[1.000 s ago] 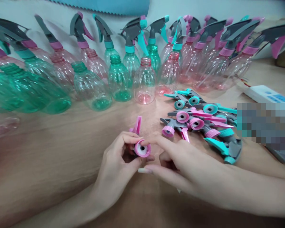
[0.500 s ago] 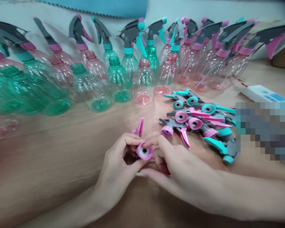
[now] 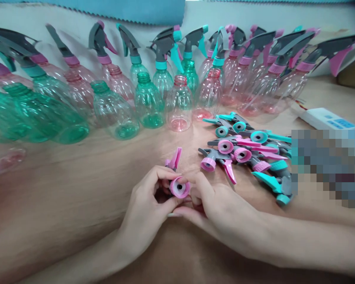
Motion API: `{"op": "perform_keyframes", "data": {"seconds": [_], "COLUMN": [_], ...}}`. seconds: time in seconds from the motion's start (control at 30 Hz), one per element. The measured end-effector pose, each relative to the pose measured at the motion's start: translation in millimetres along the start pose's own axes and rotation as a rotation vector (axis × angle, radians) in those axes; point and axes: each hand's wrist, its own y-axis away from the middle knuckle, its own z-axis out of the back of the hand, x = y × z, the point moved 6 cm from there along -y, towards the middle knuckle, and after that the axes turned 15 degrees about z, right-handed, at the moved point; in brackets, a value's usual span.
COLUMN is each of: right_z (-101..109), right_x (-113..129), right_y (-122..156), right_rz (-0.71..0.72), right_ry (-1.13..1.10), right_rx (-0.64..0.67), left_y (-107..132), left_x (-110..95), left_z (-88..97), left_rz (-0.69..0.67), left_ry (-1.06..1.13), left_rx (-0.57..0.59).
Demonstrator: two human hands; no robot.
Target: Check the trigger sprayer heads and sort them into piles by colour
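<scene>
My left hand (image 3: 146,205) is closed around a pink and grey spray trigger head (image 3: 177,183), its pink screw collar facing me and its pink lever sticking up behind. My right hand (image 3: 221,211) is curled against the collar's right side, fingertips pinching at it. Just to the right lies a pile of loose trigger heads (image 3: 248,152), pink and teal. Behind them stand open bottles without heads, a pink one (image 3: 180,104) and a teal one (image 3: 148,100) nearest.
Rows of capped pink and teal spray bottles (image 3: 254,67) line the back of the wooden table (image 3: 62,189). More teal bottles (image 3: 38,114) crowd the left. A white device (image 3: 325,118) and a blurred patch sit at the right edge.
My right hand has moved in from beside the trigger head and curled onto its collar. The left hand keeps its hold in nearly the same place.
</scene>
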Motion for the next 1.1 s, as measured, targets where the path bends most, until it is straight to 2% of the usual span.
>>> {"op": "perform_keyframes", "data": {"seconds": [0.23, 0.5, 0.7, 0.9, 1.03, 1.1], "right_z": [3, 2, 11, 24, 26, 26], "right_x": [-3, -4, 1, 8, 7, 7], "right_y": [-4, -7, -12, -17, -18, -18], "right_rz": [-0.019, -0.035, 0.132, 0.336, 0.311, 0.293], "right_ry": [-0.125, -0.058, 0.092, 0.182, 0.066, 0.028], "right_rx": [-0.001, 0.182, 0.21, 0.301, 0.477, 0.518], "left_y": [0, 0, 0, 3, 4, 3], "left_x": [1, 0, -3, -7, -9, -7], "left_z": [-0.5, -1.8, -3.7, -6.1, -7.2, -6.4], "left_rz": [-0.007, -0.016, -0.056, -0.082, -0.086, -0.087], "left_ry": [-0.027, -0.036, -0.073, -0.16, -0.174, -0.149], "left_rx": [0.011, 0.031, 0.062, 0.087, 0.101, 0.092]}}
